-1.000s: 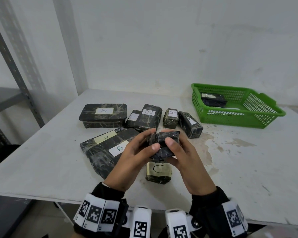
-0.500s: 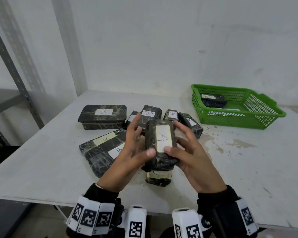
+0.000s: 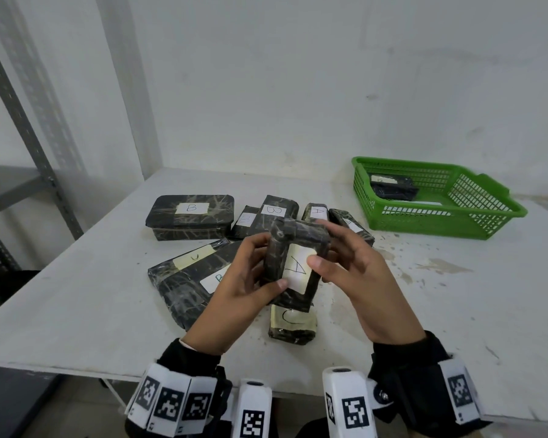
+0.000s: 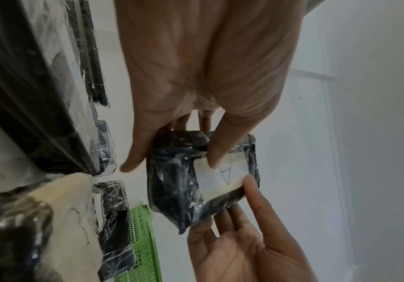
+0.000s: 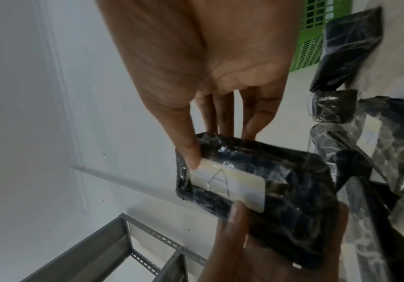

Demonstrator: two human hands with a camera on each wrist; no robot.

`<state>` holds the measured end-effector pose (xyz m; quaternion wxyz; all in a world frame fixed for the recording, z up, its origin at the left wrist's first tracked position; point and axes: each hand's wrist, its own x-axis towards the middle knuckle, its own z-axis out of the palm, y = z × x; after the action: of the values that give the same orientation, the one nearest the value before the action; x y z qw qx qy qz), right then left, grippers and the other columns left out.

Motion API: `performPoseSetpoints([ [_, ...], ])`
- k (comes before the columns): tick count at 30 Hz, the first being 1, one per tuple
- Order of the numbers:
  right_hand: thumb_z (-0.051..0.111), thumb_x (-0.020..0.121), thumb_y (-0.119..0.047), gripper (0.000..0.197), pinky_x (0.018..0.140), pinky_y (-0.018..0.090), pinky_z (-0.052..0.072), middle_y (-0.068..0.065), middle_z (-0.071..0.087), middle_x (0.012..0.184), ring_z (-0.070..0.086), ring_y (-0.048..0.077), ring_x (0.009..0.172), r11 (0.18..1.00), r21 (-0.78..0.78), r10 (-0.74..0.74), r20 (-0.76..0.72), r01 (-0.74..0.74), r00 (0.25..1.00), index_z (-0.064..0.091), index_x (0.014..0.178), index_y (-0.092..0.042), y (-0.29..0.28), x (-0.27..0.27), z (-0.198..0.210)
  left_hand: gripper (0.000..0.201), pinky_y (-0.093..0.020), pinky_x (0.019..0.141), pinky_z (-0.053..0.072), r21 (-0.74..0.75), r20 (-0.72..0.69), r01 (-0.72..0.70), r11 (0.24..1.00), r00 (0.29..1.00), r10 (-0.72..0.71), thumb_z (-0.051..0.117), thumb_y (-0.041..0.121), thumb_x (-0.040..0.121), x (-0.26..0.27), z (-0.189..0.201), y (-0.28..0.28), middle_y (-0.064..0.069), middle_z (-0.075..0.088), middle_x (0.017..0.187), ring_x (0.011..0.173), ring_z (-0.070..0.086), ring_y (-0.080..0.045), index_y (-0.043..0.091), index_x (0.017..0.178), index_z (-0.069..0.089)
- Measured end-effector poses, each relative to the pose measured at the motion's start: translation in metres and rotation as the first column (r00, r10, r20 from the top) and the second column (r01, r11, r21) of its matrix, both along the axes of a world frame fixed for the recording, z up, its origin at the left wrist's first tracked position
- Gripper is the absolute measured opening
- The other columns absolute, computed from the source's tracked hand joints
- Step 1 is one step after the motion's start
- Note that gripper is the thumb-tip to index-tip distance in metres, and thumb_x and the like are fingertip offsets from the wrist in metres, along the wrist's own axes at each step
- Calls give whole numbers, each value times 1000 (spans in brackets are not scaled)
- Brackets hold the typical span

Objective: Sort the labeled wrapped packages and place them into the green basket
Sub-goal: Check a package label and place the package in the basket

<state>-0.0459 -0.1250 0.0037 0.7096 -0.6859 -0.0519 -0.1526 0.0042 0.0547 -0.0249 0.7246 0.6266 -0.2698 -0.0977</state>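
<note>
Both hands hold a black plastic-wrapped package (image 3: 293,263) above the table, its white label marked A facing me. My left hand (image 3: 268,263) grips its left side, thumb on the label's lower edge. My right hand (image 3: 321,245) pinches its right side, thumb on the label. The wrist views show the same package (image 4: 179,181) (image 5: 280,200) between both thumbs. The green basket (image 3: 424,216) stands at the far right with one dark package (image 3: 393,188) inside.
Several wrapped packages lie on the white table (image 3: 456,311): a B box (image 3: 190,216), a large flat B package (image 3: 184,286), a C package (image 3: 293,324) under my hands, and smaller ones (image 3: 277,211) behind. A grey metal shelf (image 3: 19,121) stands left.
The package has been turned so its A label faces me, then tilted a little to the right. Both hands have kept hold of it and risen slightly.
</note>
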Motion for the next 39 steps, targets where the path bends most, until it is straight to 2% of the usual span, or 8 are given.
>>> performPoseSetpoints([
  [6,71,80,7,50,87,27,52,1,68,120,60,14,117,995,-88,58,137,-46,989,63,120,-21,1,-2,-2,63,-42,105,48,-40,-73,83,996,994,-86,54,59,83,2,7,2,-1,56,138,131,52,-17,36,140,43],
  [10,72,77,-1,49,87,26,51,1,66,122,58,14,121,990,-132,80,155,-60,985,64,120,-24,7,-2,-4,45,-32,86,57,-133,-102,44,990,993,-58,51,40,91,-2,11,-4,-2,67,126,116,64,-17,29,134,53],
  [13,72,80,-11,54,93,25,50,-7,61,131,52,7,128,984,-154,110,116,-92,987,59,129,-28,8,-4,-1,35,-35,88,57,-188,-119,-16,982,993,-7,56,30,89,-2,10,-5,-8,69,120,113,66,-22,22,123,61],
  [16,65,80,-47,54,103,28,44,-23,55,135,45,-6,131,989,-57,140,29,-138,990,55,132,-44,9,-5,2,33,-42,96,53,-193,-98,-54,980,995,36,62,34,89,-4,10,-3,-6,69,121,116,65,-22,22,120,64],
  [18,62,79,-65,56,104,29,43,-18,60,132,51,-1,127,991,-4,134,-24,-135,991,57,130,-42,15,-3,1,32,-40,96,53,-188,-70,-59,980,996,47,60,30,91,-6,12,-4,-7,69,119,114,66,-22,18,121,63],
  [23,64,87,-35,33,84,32,56,7,72,107,69,17,99,993,102,54,-27,-51,998,69,110,-11,28,1,3,38,-32,91,54,-195,-18,3,981,1000,-6,57,31,93,-10,12,-5,-9,67,121,116,64,-25,14,127,58],
  [33,56,85,-46,38,81,27,57,1,74,95,69,10,90,973,225,68,-75,-50,995,71,99,-14,31,2,3,35,-28,87,55,-212,-79,2,977,997,-19,55,21,90,-8,11,-6,-6,72,111,107,68,-19,10,123,60],
  [39,60,82,-39,39,70,21,55,3,71,84,67,9,79,982,189,21,-90,-3,996,70,95,-4,30,5,6,44,-29,86,55,-287,-169,2,958,984,-53,53,44,91,-12,7,-10,-9,71,112,106,68,-18,9,116,65],
])
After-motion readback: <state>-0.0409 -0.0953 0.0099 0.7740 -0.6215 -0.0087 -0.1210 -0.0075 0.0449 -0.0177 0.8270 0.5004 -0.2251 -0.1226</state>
